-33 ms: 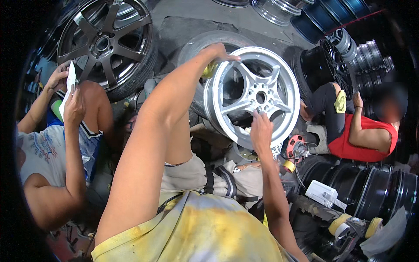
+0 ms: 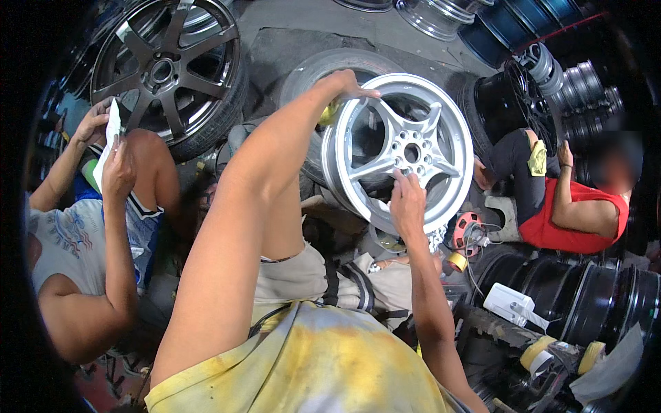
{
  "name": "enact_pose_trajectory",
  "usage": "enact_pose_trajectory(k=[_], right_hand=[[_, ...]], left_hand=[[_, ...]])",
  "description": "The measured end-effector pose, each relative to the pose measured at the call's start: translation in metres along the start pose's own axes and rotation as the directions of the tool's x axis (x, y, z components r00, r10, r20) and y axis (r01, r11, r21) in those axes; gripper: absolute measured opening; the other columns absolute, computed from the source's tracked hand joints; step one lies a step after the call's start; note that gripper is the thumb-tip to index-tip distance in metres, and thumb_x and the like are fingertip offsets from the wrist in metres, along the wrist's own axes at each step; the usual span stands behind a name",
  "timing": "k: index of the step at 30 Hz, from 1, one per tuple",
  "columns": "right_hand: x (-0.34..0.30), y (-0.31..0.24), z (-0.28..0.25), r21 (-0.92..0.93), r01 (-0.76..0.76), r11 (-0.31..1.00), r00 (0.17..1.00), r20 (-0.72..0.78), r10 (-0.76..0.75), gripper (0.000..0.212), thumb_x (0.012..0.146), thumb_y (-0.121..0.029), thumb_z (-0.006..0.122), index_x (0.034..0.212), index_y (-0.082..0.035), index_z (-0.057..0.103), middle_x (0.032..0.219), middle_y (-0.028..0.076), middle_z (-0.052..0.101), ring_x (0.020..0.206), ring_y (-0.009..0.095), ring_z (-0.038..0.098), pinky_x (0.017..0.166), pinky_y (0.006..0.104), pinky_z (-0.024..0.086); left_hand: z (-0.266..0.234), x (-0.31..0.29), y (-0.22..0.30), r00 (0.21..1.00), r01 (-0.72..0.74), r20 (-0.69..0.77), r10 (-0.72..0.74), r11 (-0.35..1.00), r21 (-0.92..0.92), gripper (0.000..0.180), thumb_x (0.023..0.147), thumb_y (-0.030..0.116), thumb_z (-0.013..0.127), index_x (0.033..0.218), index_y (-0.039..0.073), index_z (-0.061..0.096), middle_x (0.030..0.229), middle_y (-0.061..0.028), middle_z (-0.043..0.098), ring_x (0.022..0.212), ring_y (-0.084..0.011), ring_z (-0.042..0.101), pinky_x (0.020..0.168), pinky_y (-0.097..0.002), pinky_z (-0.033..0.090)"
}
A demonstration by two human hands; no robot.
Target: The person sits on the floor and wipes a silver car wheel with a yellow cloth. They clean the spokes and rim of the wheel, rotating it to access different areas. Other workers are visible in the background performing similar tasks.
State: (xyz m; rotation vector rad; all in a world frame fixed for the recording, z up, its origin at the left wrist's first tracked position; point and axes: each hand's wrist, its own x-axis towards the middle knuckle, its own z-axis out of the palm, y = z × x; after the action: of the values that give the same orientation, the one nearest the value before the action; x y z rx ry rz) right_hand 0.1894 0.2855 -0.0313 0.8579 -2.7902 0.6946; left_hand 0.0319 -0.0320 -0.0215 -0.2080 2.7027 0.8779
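A silver five-spoke wheel rim (image 2: pixel 460 124) stands tilted toward me at the centre, a ring of holes around its hub. My left hand (image 2: pixel 344 84) grips its upper left edge, with fingers over the lip. A small yellow-green thing (image 2: pixel 328 112) shows under that wrist; I cannot make out what it is. My right hand (image 2: pixel 407 203) rests fingertips on the face just below the hub, fingers stretched and slightly apart. I see nothing held in it. Its palm side is hidden, and the hand covers part of the lower spoke.
Behind the rim lies a tyre (image 2: pixel 303 79). A dark multi-spoke wheel (image 2: pixel 165 69) stands at upper left, near a person holding a white sheet (image 2: pixel 110 148). Another person in a red top (image 2: pixel 561 220) sits at right. A red reel (image 2: pixel 467 230) and black rims (image 2: pixel 578 296) lie nearby.
My right hand has shifted slightly up and left across the wheel face, its fingers now more spread. The left hand and the rim stay in place.
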Motion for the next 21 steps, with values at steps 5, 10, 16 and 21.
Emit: enact_pose_trajectory(k=[5,10,16,21], right_hand=[[-0.004,0.01,-0.026,-0.089,-0.076,0.993,0.989,0.116,0.086,0.033,0.093,-0.016,0.06,0.123,-0.002,0.066,0.102,0.018,0.063,0.099,0.036,0.06,0.082,0.0473,0.042],[0.011,0.027,-0.022,-0.002,-0.078,0.997,0.992,0.101,0.078,0.03,0.095,-0.013,0.057,0.12,0.0,0.068,0.104,0.018,0.064,0.095,0.037,0.061,0.078,0.0476,0.042],[0.021,0.019,-0.008,-0.018,0.032,0.999,0.998,0.061,-0.031,0.029,0.095,-0.009,0.052,0.117,0.003,0.068,0.098,0.019,0.061,0.096,0.04,0.061,0.077,0.0519,0.044],[0.039,0.052,-0.043,0.179,0.027,0.983,0.941,0.329,-0.086,0.024,0.093,-0.006,0.054,0.109,0.0,0.071,0.096,0.023,0.06,0.092,0.042,0.063,0.082,0.0473,0.049]], left_hand=[[-0.009,-0.011,-0.005,0.994,0.084,0.067,-0.084,0.996,-0.001,0.101,0.062,0.087,0.07,0.104,-0.005,0.075,0.1,-0.0233,0.072,0.098,-0.0332,0.07,0.081,-0.0435,0.055],[-0.021,-0.035,0.009,0.905,0.253,0.382,-0.189,0.96,-0.123,0.052,0.071,0.033,0.088,0.104,-0.004,0.072,0.104,-0.0202,0.072,0.093,-0.0288,0.072,0.079,-0.0403,0.059],[-0.034,-0.039,0.007,0.821,0.258,0.548,-0.162,0.961,-0.102,0.016,0.081,-0.004,0.075,0.096,-0.008,0.072,0.092,-0.0204,0.074,0.076,-0.0249,0.074,0.066,-0.0338,0.063],[-0.044,-0.043,0.004,0.87,0.169,0.479,-0.119,0.984,-0.062,0.02,0.082,0.015,0.074,0.096,0.0,0.076,0.093,-0.0126,0.077,0.082,-0.0197,0.075,0.077,-0.0334,0.06]])
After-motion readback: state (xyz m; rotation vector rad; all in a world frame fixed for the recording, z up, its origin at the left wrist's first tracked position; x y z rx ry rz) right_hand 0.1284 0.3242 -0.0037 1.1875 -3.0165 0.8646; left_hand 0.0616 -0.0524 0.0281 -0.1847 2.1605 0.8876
